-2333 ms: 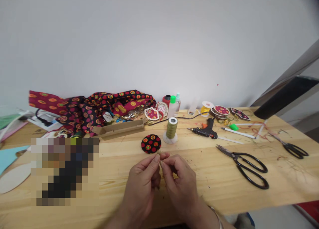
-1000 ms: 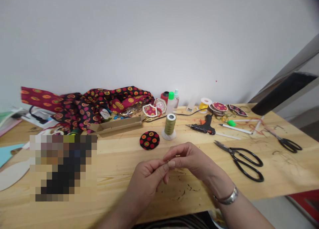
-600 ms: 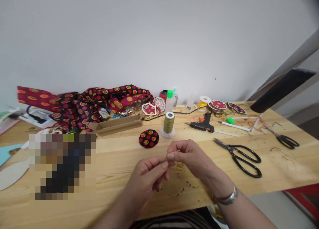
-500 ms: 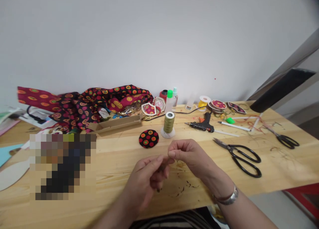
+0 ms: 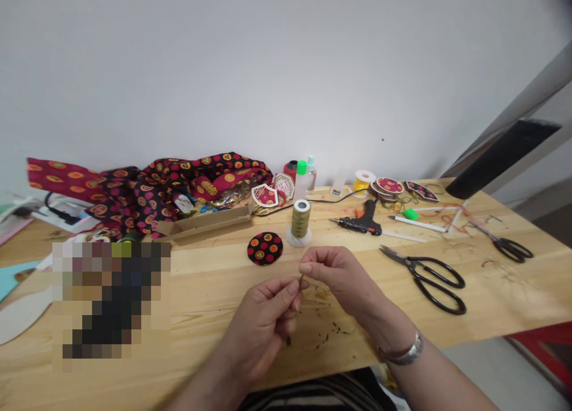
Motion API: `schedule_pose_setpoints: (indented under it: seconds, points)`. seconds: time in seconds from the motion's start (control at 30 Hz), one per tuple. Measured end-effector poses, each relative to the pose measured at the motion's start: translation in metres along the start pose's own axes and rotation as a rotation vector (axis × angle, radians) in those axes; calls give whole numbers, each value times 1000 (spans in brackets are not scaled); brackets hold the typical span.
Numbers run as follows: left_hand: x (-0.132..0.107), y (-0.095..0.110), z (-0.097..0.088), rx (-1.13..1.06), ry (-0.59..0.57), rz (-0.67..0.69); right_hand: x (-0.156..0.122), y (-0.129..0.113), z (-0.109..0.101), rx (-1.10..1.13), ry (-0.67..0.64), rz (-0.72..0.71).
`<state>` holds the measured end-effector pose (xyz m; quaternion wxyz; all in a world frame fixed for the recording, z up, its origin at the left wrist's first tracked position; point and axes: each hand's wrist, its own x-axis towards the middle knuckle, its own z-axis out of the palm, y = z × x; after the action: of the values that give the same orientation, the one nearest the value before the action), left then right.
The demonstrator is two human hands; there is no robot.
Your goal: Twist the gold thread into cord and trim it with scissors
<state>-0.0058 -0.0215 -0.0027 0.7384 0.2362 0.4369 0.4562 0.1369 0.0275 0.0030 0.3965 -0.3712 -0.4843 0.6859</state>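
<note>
My left hand (image 5: 272,318) is closed, its thumb pressed against the forefinger. Just beyond it, my right hand (image 5: 333,274) pinches with thumb and forefinger. A short bit of thin brownish strand (image 5: 301,277) spans the gap between the two pinches; the rest of it is hidden by fingers. Beneath the left fingers a small dark tip pokes out, too small to name. Close ahead stand a spool of olive-green thread (image 5: 301,221) and a round black fabric disc (image 5: 265,248) with red and orange flowers, neither touched.
Black-handled scissors (image 5: 429,277) lie to the right, with a glue gun (image 5: 361,221) behind them. A cardboard tray (image 5: 208,226) and heaped patterned fabric (image 5: 147,187) are at the left back. Dark scraps (image 5: 333,333) litter the wooden table (image 5: 196,304). A second pair of scissors (image 5: 512,249) is farther right.
My hands have parted slightly at the fingertips, so the thin strand between them now shows more clearly. The whole view has shifted a little; the table things stay put.
</note>
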Motion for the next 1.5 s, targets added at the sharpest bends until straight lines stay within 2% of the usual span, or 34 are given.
schedule_pose_setpoints:
  seconds: [0.17,0.3,0.4,0.53,0.6,0.67,0.8,0.87,1.13,1.37,1.5]
  points:
    - [-1,0,2,48,-3,-1,-1,-1,3,-17,5,-6]
    - [-1,1,3,80,18,47,-1,-1,5,-42,26,-31]
    - [-2,4,1,118,56,152,-1,0,4,-95,46,-106]
    - [-2,8,-7,233,104,363,0,5,2,-201,145,-215]
    - [-1,10,-10,265,122,443,0,8,4,-181,160,-235]
    - [1,13,-10,238,148,489,0,9,8,-120,123,-247]
    - [4,19,-6,143,177,463,0,7,21,-29,-81,-271]
    - [5,21,-5,105,174,431,0,6,26,-8,-126,-247]
    - [9,18,-9,-12,188,382,2,9,28,-137,-155,-246]
    - [10,24,-8,-128,188,383,1,15,21,-312,-48,-162]
    - [10,30,-14,-201,233,408,0,11,10,-388,-9,-85]
